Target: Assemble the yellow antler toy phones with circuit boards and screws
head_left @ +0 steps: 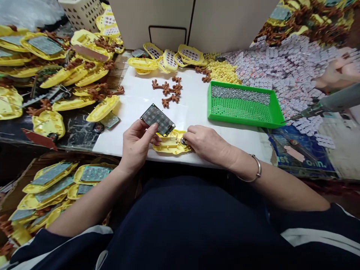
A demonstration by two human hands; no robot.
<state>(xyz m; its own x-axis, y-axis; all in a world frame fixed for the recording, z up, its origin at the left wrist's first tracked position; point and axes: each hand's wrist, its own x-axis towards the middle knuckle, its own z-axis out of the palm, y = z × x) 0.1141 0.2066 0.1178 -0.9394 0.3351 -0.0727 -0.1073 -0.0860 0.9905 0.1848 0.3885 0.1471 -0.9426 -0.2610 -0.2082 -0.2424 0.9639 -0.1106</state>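
My left hand pinches a dark circuit board with a grid of round pads, holding it tilted just above the white work surface. Under and beside it lies a yellow plastic shell, near the front edge. My right hand rests closed on the shell's right end, its fingertips pressed on a small round metal part. Thin wires run from the board toward the shell.
A green tray with a band of small metal screws stands to the right. Several brown antler-shaped pieces lie mid-table. Yellow shells are heaped at left and behind. Pale keypad pieces are piled at right, where another person's hand holds a power screwdriver.
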